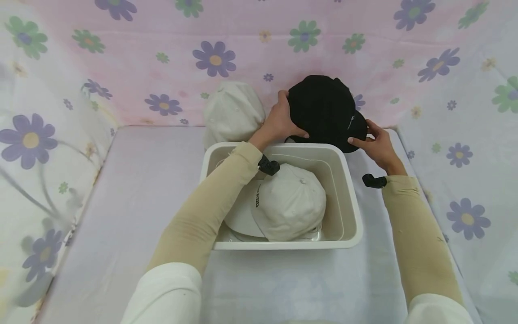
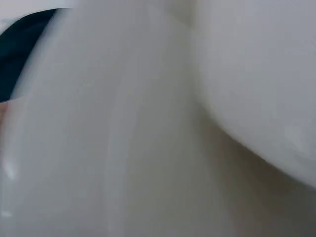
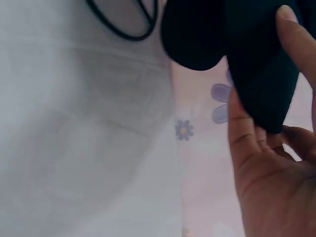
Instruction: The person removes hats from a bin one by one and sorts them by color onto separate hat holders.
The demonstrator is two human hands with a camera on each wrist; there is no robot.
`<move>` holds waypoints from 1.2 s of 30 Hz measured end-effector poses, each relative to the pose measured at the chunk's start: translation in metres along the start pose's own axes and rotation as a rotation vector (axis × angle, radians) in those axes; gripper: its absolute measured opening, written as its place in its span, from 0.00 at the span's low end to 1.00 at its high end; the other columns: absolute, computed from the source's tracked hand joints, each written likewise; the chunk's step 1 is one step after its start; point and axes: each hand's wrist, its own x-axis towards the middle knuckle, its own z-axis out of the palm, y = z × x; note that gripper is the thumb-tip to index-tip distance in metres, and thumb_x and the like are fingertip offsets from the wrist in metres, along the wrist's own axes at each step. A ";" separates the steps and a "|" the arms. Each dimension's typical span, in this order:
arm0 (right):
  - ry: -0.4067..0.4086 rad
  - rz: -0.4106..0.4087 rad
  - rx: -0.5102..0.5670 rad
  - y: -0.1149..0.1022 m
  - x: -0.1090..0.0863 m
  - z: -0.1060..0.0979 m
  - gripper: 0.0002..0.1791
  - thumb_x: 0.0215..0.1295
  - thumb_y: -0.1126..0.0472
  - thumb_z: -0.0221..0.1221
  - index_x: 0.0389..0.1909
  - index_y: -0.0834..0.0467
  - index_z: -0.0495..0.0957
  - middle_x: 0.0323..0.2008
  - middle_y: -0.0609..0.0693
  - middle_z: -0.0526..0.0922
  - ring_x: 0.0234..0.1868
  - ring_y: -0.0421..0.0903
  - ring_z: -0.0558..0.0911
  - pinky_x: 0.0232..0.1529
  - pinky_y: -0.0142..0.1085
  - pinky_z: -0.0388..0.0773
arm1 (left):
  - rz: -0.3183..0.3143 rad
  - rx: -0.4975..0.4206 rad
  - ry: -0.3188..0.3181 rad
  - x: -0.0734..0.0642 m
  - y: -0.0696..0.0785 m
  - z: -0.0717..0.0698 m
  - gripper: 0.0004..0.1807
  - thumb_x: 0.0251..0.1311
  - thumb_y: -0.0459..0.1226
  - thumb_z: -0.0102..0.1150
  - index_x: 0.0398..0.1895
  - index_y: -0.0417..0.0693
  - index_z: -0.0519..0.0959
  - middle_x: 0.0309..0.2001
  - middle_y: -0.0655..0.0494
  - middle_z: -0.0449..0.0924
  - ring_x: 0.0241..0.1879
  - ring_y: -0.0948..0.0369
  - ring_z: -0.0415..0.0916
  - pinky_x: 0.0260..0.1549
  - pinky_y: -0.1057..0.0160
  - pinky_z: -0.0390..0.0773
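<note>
A black baseball cap (image 1: 321,108) is behind the bin, in front of the flowered backdrop. My left hand (image 1: 280,120) grips the left side of its crown, thumb in front. At the other side my right hand (image 1: 378,143) pinches the brim; in the right wrist view the thumb lies on the dark brim (image 3: 261,74) and the fingers go beneath it. An off-white cap (image 1: 291,202) with dark lettering lies inside the cream plastic bin (image 1: 352,216), its brim toward the left. The left wrist view is mostly blurred bin and cap, with a dark cap edge (image 2: 22,49) at upper left.
Another off-white cap (image 1: 232,110) stands behind the bin, just left of my left hand. Flowered cloth walls (image 1: 251,40) rise at the back and both sides of the pale tabletop (image 1: 154,171). A thin black loop (image 3: 128,34) shows in the right wrist view.
</note>
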 end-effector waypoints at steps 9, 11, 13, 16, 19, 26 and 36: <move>0.015 -0.030 -0.003 0.003 0.002 0.002 0.52 0.68 0.52 0.66 0.83 0.50 0.42 0.73 0.60 0.64 0.60 0.45 0.77 0.66 0.44 0.72 | 0.067 0.005 0.069 -0.002 -0.005 0.008 0.62 0.41 0.39 0.85 0.72 0.43 0.47 0.71 0.40 0.65 0.70 0.48 0.66 0.68 0.56 0.69; 0.022 -0.042 -0.017 0.001 0.001 0.002 0.52 0.68 0.51 0.66 0.83 0.50 0.43 0.72 0.60 0.65 0.57 0.43 0.77 0.66 0.44 0.73 | 0.067 0.020 0.079 -0.003 -0.005 0.009 0.62 0.40 0.38 0.86 0.72 0.43 0.47 0.71 0.39 0.65 0.70 0.47 0.67 0.67 0.55 0.70; 0.028 -0.054 -0.029 0.001 0.001 0.002 0.52 0.68 0.51 0.66 0.83 0.51 0.44 0.71 0.60 0.66 0.54 0.41 0.77 0.65 0.45 0.73 | 0.070 0.033 0.093 -0.005 -0.004 0.010 0.63 0.40 0.38 0.86 0.72 0.42 0.47 0.70 0.38 0.66 0.69 0.47 0.68 0.67 0.55 0.70; 0.031 -0.066 -0.045 -0.001 -0.001 0.002 0.52 0.68 0.50 0.66 0.83 0.51 0.44 0.71 0.60 0.67 0.52 0.41 0.76 0.65 0.45 0.74 | 0.060 0.055 0.110 -0.007 -0.002 0.010 0.62 0.40 0.37 0.86 0.72 0.42 0.48 0.70 0.38 0.67 0.69 0.47 0.68 0.67 0.56 0.70; 0.025 -0.060 -0.079 -0.003 -0.005 0.002 0.51 0.68 0.48 0.65 0.83 0.54 0.45 0.71 0.62 0.66 0.55 0.48 0.75 0.67 0.49 0.74 | 0.046 0.086 0.109 -0.009 0.000 0.012 0.62 0.41 0.37 0.85 0.73 0.39 0.48 0.70 0.37 0.65 0.70 0.48 0.66 0.69 0.57 0.68; -0.110 0.082 -0.220 -0.041 -0.029 -0.013 0.56 0.72 0.43 0.57 0.81 0.63 0.30 0.80 0.67 0.41 0.77 0.68 0.55 0.73 0.64 0.57 | -0.064 0.247 0.052 -0.020 0.020 0.007 0.64 0.52 0.42 0.78 0.78 0.37 0.39 0.75 0.35 0.51 0.74 0.44 0.54 0.74 0.53 0.60; -0.205 -0.003 -0.292 -0.109 -0.088 -0.030 0.54 0.74 0.38 0.53 0.82 0.52 0.27 0.82 0.59 0.35 0.80 0.67 0.44 0.74 0.67 0.47 | 0.148 0.443 -0.086 -0.065 0.059 -0.017 0.53 0.70 0.47 0.61 0.82 0.39 0.36 0.81 0.40 0.42 0.80 0.48 0.42 0.78 0.53 0.51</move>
